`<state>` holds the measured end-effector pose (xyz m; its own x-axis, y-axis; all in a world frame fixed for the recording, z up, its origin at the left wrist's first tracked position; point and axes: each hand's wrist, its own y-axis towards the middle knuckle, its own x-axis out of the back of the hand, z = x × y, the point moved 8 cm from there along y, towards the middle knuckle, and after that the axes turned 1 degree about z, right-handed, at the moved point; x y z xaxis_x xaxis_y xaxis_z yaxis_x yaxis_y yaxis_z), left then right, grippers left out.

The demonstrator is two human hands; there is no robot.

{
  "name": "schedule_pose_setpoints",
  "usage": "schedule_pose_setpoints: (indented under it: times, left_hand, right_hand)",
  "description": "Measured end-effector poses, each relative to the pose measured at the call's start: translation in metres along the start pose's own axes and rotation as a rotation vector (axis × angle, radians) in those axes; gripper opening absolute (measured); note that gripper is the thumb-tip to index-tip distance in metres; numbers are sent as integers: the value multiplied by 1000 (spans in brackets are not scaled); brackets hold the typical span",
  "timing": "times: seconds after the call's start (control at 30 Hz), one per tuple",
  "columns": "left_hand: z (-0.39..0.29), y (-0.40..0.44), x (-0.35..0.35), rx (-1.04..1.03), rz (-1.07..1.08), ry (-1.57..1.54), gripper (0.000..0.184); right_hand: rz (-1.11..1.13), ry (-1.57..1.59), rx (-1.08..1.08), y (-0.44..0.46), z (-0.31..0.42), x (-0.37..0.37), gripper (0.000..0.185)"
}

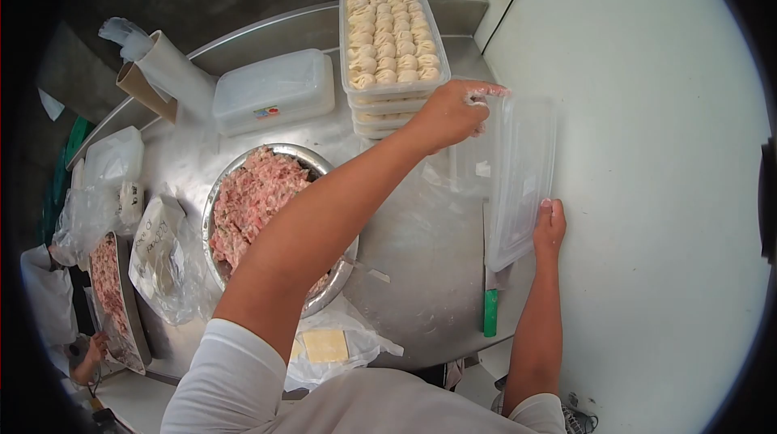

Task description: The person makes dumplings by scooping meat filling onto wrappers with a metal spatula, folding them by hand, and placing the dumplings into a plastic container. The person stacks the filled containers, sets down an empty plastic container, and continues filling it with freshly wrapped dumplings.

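Plastic container [524, 175], translucent, shallow and rectangular, stands tilted.

- The head camera is looking forward and down over the surface [421, 264].
- It is facing the left hand [457, 117] and right hand [550, 226] from near above.

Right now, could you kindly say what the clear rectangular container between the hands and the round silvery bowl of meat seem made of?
The clear container: probably smooth plastic, being translucent with rounded edges. The silvery bowl: likely polished metal, given its shiny rim.
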<state>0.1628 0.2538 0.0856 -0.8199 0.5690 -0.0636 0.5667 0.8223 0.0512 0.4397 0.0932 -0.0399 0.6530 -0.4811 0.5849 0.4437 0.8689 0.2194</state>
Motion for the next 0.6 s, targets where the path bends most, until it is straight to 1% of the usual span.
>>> schedule_pose_setpoints:
  times: [0.07, 0.1, 0.17, 0.2, 0.27, 0.3, 0.37, 0.4, 0.47, 0.6]
  left_hand:
    - [15, 4, 3, 81, -83, 30, 46]
    - [19, 6, 1, 78, -83, 29, 46]
    - [26, 9, 3, 50, -171, 86, 47]
    - [35, 13, 4, 52, -170, 83, 47]
    - [31, 20, 11, -170, -278, 402, 48]
    - [24, 18, 11, -168, -278, 402, 48]
    - [18, 13, 9, 15, -225, 408, 50]
    - [23, 16, 9, 14, -227, 409, 50]
    - [51, 26, -8, 112, -62, 113, 53]
    - [41, 10, -33, 86, 12, 50, 54]
  right_hand:
    - [-37, -89, 30, 4, -3, 6, 38]
    - [-38, -91, 33, 6, -3, 8, 38]
    - [-7, -167, 126, 6, 1, 9, 36]
    - [-6, -170, 125, 7, -1, 12, 36]
    - [-27, -240, 150, 7, 0, 16, 35]
    - [-25, -239, 149, 7, 1, 16, 35]
    - [-67, -315, 247, 6, 14, 20, 35]
    - [-66, -314, 249, 8, 18, 20, 35]
    - [-51, -383, 210, 11, 23, 19, 36]
    - [-88, -454, 201, 27, 38, 22, 37]
